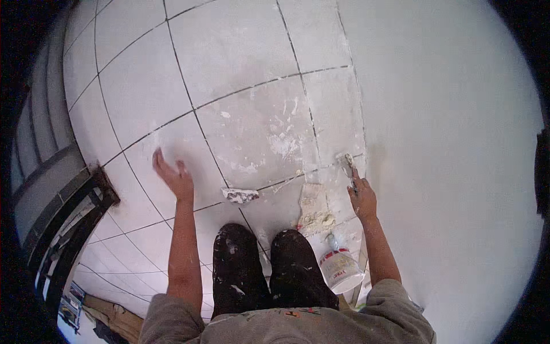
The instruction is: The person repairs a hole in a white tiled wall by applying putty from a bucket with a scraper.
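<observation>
My right hand (362,200) is closed around the handle of a putty knife (347,163). Its blade end carries pale paste and is at the seam where the tiled floor meets the white wall. Fingers apart and holding nothing, my left hand (175,174) is over the tiles to the left. Between my hands lies a dark block-like piece (240,195) smeared with white; its kind is unclear. Near my right hand, a flat board (313,209) bears a heap of yellowish paste. A white bucket (342,274) with red markings stands beside my right knee.
White splotches and dried smears mark the floor tiles (246,132) ahead of my knees. The smooth white wall (447,160) rises along the right. At the left is a dark-framed opening (63,229) with a step. Assorted items (109,315) lie at the lower left.
</observation>
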